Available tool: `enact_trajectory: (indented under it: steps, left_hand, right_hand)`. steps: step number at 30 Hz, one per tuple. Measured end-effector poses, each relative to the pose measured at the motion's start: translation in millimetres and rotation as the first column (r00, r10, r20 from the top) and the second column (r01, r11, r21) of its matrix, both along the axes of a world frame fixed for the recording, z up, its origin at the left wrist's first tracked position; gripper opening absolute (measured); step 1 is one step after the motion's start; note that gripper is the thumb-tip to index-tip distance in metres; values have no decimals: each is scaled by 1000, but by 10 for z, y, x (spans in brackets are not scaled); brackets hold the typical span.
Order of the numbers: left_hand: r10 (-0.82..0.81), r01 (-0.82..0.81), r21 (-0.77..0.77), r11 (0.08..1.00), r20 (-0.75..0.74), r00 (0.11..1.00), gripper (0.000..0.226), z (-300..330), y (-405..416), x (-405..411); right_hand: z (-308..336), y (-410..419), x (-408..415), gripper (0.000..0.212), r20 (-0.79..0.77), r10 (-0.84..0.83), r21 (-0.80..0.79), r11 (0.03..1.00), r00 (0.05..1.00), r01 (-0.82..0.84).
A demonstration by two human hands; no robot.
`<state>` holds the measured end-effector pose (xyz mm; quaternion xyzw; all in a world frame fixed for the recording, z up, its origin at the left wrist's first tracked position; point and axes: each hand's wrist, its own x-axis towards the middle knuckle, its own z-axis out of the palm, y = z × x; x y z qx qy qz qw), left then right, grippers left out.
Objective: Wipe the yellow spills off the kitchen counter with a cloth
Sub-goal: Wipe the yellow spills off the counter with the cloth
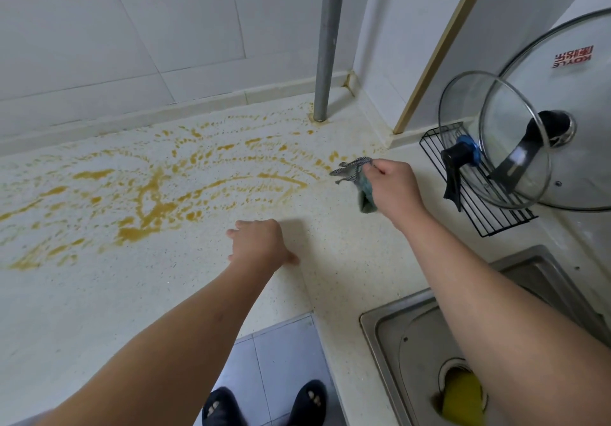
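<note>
Yellow spills (155, 190) are smeared in streaks and blotches across the pale speckled counter (99, 286), from the far left to near the metal pole. My right hand (393, 187) is shut on a crumpled blue-green cloth (358, 180) with a patterned edge, held at the right end of the spills. My left hand (261, 243) rests on the counter just below the spills, fingers curled with nothing in them.
A grey metal pole (325, 42) rises from the counter near the back corner. A black wire rack (476, 190) at the right holds two glass lids (496, 141). A steel sink (410, 343) lies at lower right with a yellow object in its drain. Tiled wall behind.
</note>
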<state>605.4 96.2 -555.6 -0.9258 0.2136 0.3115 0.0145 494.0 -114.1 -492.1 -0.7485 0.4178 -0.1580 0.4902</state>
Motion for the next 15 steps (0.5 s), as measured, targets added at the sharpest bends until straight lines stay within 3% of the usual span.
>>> enact_trajectory:
  steps: [7,11,15]
  left_hand:
    - [19,-19,-21,1000,-27,999,96,-29,-24,7]
    - [21,-22,-26,999,-31,999,101,-21,-22,10]
    - [18,-19,-19,1000,-29,999,100,-61,-24,17]
  right_hand:
    - [89,-149,-39,31,-25,-45,-60,997,999,43]
    - [125,-162,-76,48,-51,-31,-216,976,998,19]
    - [271,-139,-76,45,41,-38,-216,975,998,46]
